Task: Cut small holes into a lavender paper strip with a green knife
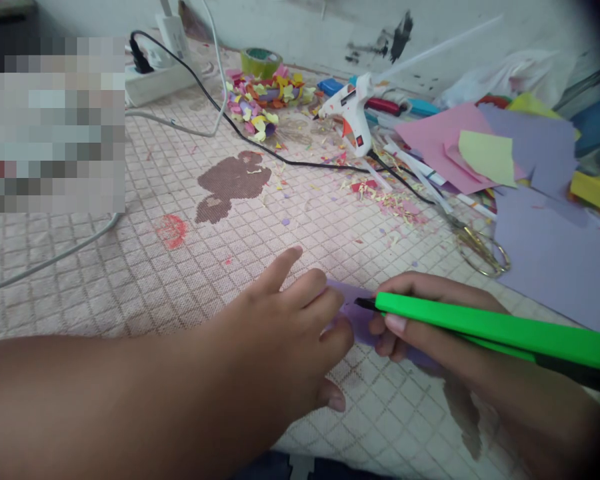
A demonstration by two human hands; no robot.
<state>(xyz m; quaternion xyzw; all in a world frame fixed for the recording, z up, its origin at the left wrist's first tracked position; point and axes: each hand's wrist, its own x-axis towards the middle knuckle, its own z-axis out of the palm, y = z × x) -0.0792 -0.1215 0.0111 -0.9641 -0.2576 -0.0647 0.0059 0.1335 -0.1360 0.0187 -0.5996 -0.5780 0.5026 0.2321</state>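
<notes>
Left forearm (130, 400) nearest, from 8 o'clock; left hand (295, 333) curls over a purple paper strip (362, 327) off-centre at 4 o'clock, pinching or pressing, cannot tell, while the right hand (443, 347) grips a bright-green, black-tipped tool (480, 319). Strip looks partly worked: dark specks (348, 304) near the tip (365, 304), remaining extent hidden by hands. No lettering legible on tool or glue gun (347, 110) at 1 o'clock.

A white glue gun (359, 100) lies near paper scraps (393, 202); a black cord (305, 164) runs from the power strip (155, 85), passing before green tape (253, 65). Gold scissors (467, 235) lie beside purple sheets (560, 253), probably a plastic bag (510, 77) beyond.
</notes>
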